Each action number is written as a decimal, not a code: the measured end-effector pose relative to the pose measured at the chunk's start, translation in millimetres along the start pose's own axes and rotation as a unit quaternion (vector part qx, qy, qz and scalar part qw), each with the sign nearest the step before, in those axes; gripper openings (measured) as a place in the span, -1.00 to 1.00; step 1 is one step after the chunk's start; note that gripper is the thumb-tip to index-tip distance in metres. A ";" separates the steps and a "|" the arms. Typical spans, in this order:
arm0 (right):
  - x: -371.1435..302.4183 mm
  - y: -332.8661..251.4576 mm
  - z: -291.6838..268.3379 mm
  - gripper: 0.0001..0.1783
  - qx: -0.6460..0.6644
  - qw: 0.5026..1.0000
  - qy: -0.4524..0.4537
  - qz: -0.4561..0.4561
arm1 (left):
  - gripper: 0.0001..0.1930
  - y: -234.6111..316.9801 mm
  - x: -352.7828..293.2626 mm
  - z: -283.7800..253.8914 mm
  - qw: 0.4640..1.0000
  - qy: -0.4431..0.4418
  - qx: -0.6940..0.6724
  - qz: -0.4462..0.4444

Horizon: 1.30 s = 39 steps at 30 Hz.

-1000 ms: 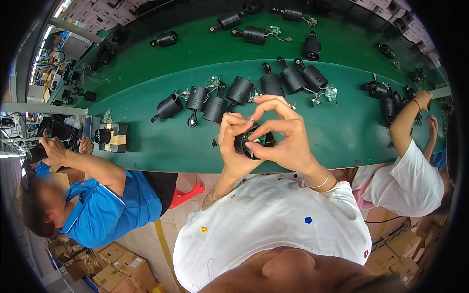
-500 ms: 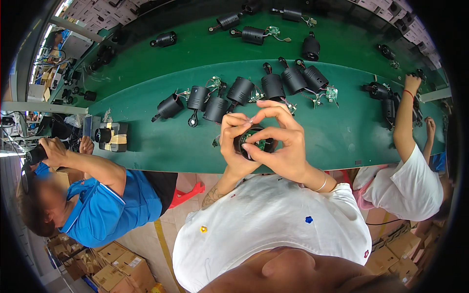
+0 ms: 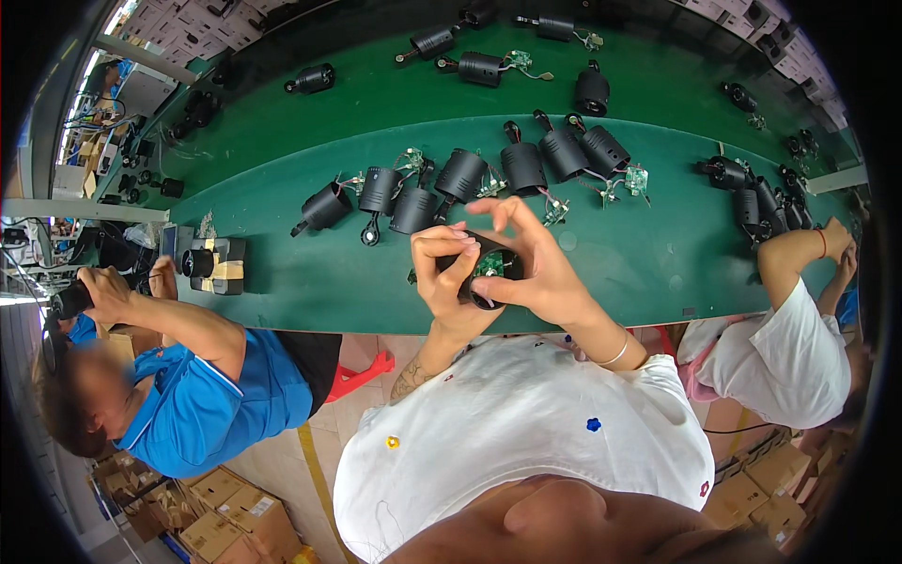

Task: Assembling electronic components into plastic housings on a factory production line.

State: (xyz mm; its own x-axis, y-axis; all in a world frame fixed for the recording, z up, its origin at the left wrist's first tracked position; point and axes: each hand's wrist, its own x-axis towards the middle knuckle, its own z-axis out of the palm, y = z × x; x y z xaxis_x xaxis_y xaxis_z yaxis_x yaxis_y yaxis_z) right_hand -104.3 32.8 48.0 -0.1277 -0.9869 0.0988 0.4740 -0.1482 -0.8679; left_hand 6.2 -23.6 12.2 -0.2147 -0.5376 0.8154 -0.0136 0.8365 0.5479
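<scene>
Over the near edge of the bench I hold a black cylindrical housing (image 3: pixel 514 256), its open end facing me. A green circuit board (image 3: pixel 490 264) shows inside the opening. My left hand (image 3: pixel 443 280) is closed around the housing's left side, with thumb and index bent at the rim. On the other side, my right hand (image 3: pixel 547 274) is curved about the housing. Its thumb presses at the opening by the board, while the index finger is raised off the far side. The right hand's lower fingers are partly hidden.
Beyond my hands lies a row of black cylinders (image 3: pixel 460 176) with wired circuit boards. More cylinders (image 3: pixel 481 68) are on the far green surface (image 3: pixel 395 94). At left, a person in blue (image 3: pixel 235 395) holds a dark object; at right, a person in white (image 3: pixel 785 348) reaches over the bench.
My right index finger has lifted away from the left fingertips, and the right hand has opened somewhat. The housing now tilts so more of its wall shows. The right-hand person's arm has drawn nearer.
</scene>
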 end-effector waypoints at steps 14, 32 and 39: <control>0.7 13.3 -2.0 -0.42 -0.013 1.000 -0.015 -0.004 | -0.49 0.0 -0.1 -2.8 0.999 -0.014 -0.017 -0.047; 7.9 12.2 -48.8 -0.33 -0.057 0.995 -0.073 0.019 | -0.43 8.4 5.0 -3.5 0.980 -0.158 -0.022 -0.122; 10.2 -19.7 -72.0 -0.31 -0.118 0.993 -0.011 -0.001 | -0.40 8.2 21.7 20.4 0.985 -0.137 -0.014 -0.102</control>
State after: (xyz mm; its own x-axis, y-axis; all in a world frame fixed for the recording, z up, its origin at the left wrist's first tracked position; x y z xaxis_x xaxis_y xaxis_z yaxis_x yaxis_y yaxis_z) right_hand -177.6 30.2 31.1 -0.1087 -0.9882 0.1080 0.2560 -0.1328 -0.9575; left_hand -18.5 -26.2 30.5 -0.4654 -0.6416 0.6097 -0.0574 0.7093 0.7026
